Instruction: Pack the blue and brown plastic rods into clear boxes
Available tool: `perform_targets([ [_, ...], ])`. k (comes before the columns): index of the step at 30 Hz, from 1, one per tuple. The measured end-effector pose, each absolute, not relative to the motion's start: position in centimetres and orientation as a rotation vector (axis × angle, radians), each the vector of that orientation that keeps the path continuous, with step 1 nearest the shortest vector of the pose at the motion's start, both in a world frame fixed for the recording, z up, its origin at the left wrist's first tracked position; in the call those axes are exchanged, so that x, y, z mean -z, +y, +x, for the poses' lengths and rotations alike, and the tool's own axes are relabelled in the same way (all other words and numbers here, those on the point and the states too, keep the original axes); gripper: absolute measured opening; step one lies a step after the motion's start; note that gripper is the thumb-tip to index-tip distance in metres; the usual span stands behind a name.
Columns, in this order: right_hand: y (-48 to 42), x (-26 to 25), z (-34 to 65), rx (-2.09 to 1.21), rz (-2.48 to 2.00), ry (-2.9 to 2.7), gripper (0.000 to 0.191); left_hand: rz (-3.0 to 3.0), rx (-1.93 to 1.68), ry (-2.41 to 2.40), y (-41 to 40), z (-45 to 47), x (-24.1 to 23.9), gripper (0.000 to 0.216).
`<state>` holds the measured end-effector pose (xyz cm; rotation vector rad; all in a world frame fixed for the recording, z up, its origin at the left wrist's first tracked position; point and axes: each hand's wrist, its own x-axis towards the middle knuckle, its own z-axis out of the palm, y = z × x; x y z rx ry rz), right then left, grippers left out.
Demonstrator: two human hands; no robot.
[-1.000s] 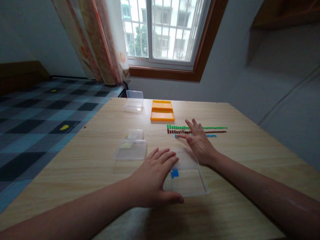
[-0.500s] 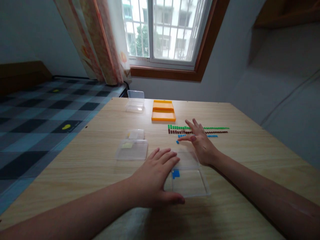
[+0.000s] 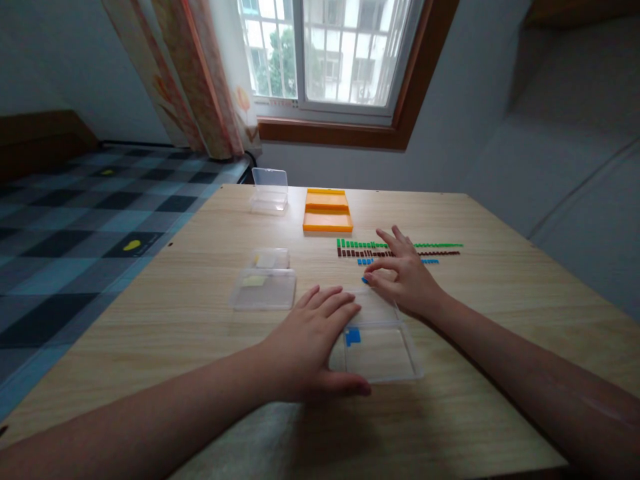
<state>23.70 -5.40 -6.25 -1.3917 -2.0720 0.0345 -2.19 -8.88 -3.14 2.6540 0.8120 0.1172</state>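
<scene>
Since a moment ago, the right hand's (image 3: 413, 280) thumb has come in to meet the forefinger, and the blue block (image 3: 365, 280) has slid a little toward the person, further from the blue row (image 3: 365, 262). From where I stand, those two fingertips are pinching the block, its lower edge peeping out beneath them, the other fingers fanned away. Whether it is off the table (image 3: 320, 263), I can't tell. The left hand (image 3: 315, 347) lies spread over the near side of the clear box (image 3: 385, 357), nearer the person than the pinch.

I'd guess the block is light, stiff plastic, smooth enough to skid and hard to break; its two opposite sides look the best hold, with a gentle squeeze. It is tiny, plain bright blue, much like its row-mates just beyond the pinch.
</scene>
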Motion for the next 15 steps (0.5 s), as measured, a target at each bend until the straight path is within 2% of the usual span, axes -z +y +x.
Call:
perform_targets([
  [15,-5.32,5.91,24.21,-0.028,-1.423,-2.138,0.012,2.642,-0.149,0.797,-8.88,-2.3,3.05,0.105],
])
